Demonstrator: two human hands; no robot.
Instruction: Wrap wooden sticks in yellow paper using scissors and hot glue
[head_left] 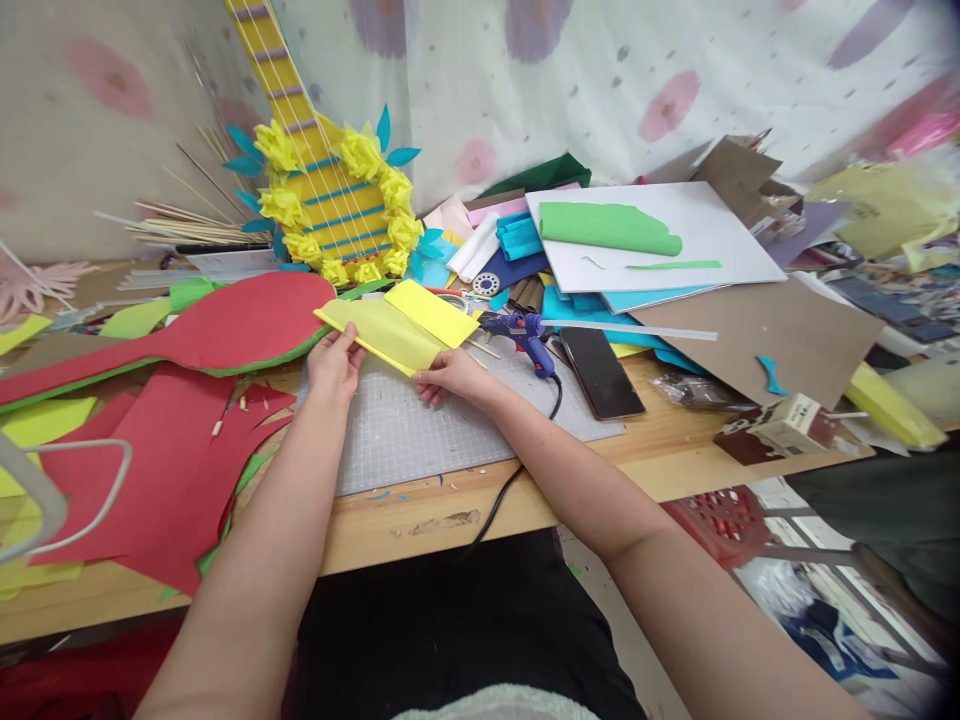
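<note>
A pale yellow sheet of paper [382, 335] is held over the grey cutting mat [420, 430], its near edge folded or rolled into a brighter strip. My left hand [335, 362] pinches the sheet at its left end, thumb on top. At the right end of that same edge, my right hand [454, 377] is closed on the paper, with some fingers hidden under it. A brighter yellow piece [431, 313] lies against the sheet's far side. Just right of the paper lies a blue glue gun [529, 340] with a long clear glue stick in it.
A red guitar-shaped cutout [240, 320] and red sheets [161, 470] lie at left. Behind stands a yellow paper guitar [337, 215] with yellow flowers. A phone [601, 372] rests on the mat's right side. The black cord [499, 500] hangs over the table's front edge.
</note>
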